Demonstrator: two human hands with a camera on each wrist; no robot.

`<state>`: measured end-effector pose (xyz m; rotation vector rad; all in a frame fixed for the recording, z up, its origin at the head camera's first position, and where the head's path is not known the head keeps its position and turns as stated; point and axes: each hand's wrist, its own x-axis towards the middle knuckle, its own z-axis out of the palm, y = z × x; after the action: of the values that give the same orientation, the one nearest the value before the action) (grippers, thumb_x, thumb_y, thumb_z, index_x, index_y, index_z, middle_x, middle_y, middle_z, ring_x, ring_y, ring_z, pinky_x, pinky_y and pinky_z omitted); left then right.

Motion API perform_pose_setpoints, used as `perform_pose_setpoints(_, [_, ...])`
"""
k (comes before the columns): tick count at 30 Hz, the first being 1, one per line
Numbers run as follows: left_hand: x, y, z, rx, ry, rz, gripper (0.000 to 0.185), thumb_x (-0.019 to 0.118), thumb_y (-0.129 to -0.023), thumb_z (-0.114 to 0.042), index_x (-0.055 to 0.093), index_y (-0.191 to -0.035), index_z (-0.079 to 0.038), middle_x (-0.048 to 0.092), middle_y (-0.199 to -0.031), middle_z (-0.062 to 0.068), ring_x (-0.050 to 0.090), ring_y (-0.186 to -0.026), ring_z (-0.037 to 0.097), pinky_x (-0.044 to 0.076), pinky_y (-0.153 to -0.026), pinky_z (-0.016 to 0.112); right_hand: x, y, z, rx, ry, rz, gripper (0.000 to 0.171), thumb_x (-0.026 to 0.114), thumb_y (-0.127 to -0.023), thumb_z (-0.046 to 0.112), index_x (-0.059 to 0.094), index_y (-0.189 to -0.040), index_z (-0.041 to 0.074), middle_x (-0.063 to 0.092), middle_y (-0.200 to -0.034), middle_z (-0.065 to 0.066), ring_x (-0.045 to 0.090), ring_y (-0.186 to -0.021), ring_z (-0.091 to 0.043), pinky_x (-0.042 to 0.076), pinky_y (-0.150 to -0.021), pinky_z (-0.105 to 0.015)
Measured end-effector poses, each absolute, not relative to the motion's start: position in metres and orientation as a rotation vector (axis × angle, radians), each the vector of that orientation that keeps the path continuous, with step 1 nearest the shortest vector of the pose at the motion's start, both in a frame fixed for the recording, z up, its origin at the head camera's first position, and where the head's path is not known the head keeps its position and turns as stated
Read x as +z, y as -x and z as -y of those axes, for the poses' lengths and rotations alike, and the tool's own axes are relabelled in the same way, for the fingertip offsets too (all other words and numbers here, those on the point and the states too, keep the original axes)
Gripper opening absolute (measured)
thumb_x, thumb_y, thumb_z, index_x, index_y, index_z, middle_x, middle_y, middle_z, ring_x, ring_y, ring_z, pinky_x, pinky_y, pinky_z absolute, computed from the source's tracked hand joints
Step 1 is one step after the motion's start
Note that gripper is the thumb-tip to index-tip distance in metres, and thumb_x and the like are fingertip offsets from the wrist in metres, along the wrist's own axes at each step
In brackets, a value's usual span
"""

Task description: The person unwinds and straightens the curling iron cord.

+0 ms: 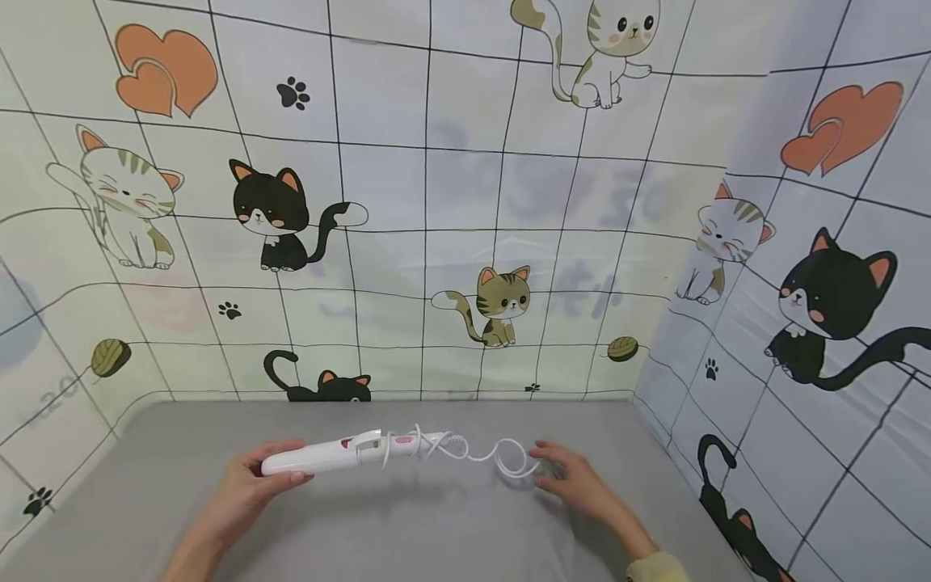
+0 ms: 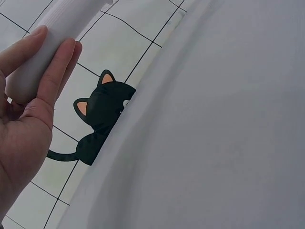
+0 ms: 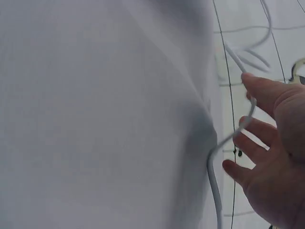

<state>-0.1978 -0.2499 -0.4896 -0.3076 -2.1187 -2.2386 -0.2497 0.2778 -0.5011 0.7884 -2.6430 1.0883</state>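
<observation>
My left hand [image 1: 243, 493] holds a white hair curling iron [image 1: 313, 458] by its thick left end, thumb on the near side and fingers on the far side. In the left wrist view, the fingers of that hand [image 2: 28, 109] curve round the smooth white body [image 2: 62, 24]. Pink marks and a raised lever [image 1: 364, 439] show along its middle. The white cord [image 1: 509, 459] winds loosely round the right part and trails off in a loop. At the loop, my right hand [image 1: 582, 482] has thumb and fingers spread apart, with the cord [image 3: 214, 181] passing across them.
A grey-covered table [image 1: 407, 541] lies under both hands. Behind it hangs a white gridded curtain [image 1: 393, 178] with cartoon cats, hearts and paw prints, and a similar side panel [image 1: 858, 420] stands at the right.
</observation>
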Motion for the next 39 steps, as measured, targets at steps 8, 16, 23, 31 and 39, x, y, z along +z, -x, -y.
perform_pose_setpoints(8, [-0.49,0.2,0.26,-2.269,0.44,1.967,0.039,0.066,-0.087,0.019,0.068,-0.124,0.007,0.071,-0.111,0.002,0.071,-0.095,0.018,0.061,-0.085,0.035,-0.501,0.251,-0.272,1.164,-0.861,2.702,0.008,0.08,-0.09,0.021,0.076,-0.092,0.015,0.075,-0.103,-0.002,0.068,-0.102,-0.022,0.052,-0.094,-0.04])
perform_pose_setpoints(16, [-0.492,0.198,0.273,-2.362,0.519,1.835,0.046,0.058,-0.088,0.025,0.071,-0.124,0.0,0.072,-0.113,0.003,0.073,-0.097,0.021,0.059,-0.089,0.037,-0.501,0.247,-0.282,1.285,-0.934,2.745,0.009,0.08,-0.089,0.011,0.078,-0.094,0.004,0.074,-0.089,-0.001,0.065,-0.083,-0.004,0.056,-0.072,-0.025])
perform_pose_setpoints(23, [-0.496,0.195,0.28,-2.314,0.484,1.879,0.045,0.06,-0.087,0.024,0.071,-0.124,0.001,0.073,-0.111,0.002,0.074,-0.095,0.02,0.059,-0.088,0.035,-0.5,0.239,-0.299,1.234,-0.772,2.805,0.007,0.079,-0.088,0.01,0.078,-0.092,0.004,0.073,-0.089,0.002,0.064,-0.081,-0.006,0.055,-0.072,-0.026])
perform_pose_setpoints(31, [-0.5,0.18,0.293,-2.372,0.445,1.859,0.046,0.057,-0.09,0.024,0.072,-0.124,-0.003,0.071,-0.112,0.002,0.075,-0.094,0.024,0.059,-0.087,0.034,-0.506,0.238,-0.316,1.193,-0.518,2.83,0.007,0.079,-0.089,0.014,0.078,-0.093,0.007,0.072,-0.087,0.005,0.062,-0.08,-0.008,0.053,-0.07,-0.025])
perform_pose_setpoints(39, [-0.494,0.187,0.29,-2.372,0.48,1.854,0.047,0.057,-0.089,0.026,0.073,-0.122,-0.002,0.071,-0.112,0.002,0.075,-0.093,0.026,0.059,-0.088,0.034,-0.499,0.238,-0.34,1.005,-0.374,2.812,0.004,0.081,-0.087,0.01,0.077,-0.088,0.009,0.072,-0.086,0.003,0.066,-0.082,-0.013,0.056,-0.072,-0.028])
